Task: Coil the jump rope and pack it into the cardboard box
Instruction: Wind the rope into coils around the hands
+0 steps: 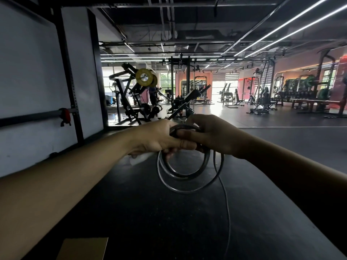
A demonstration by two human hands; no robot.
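Our left hand (159, 137) and right hand (216, 136) both clench the jump rope (187, 177), glossy dark cord in round loops, with a thin tail trailing toward 6 o'clock over the matte black gym floor (169, 222); a tan cardboard box (84, 248) lies at 7 o'clock.

Two bare forearms reach forward from the lower corners and meet at centre. The left hand (157, 136) shows its back to the camera, fingers curled shut in a fist. The right hand (216, 136) presses against it, fingers closed and thumb laid across the left hand's knuckles. Both wrists are level.
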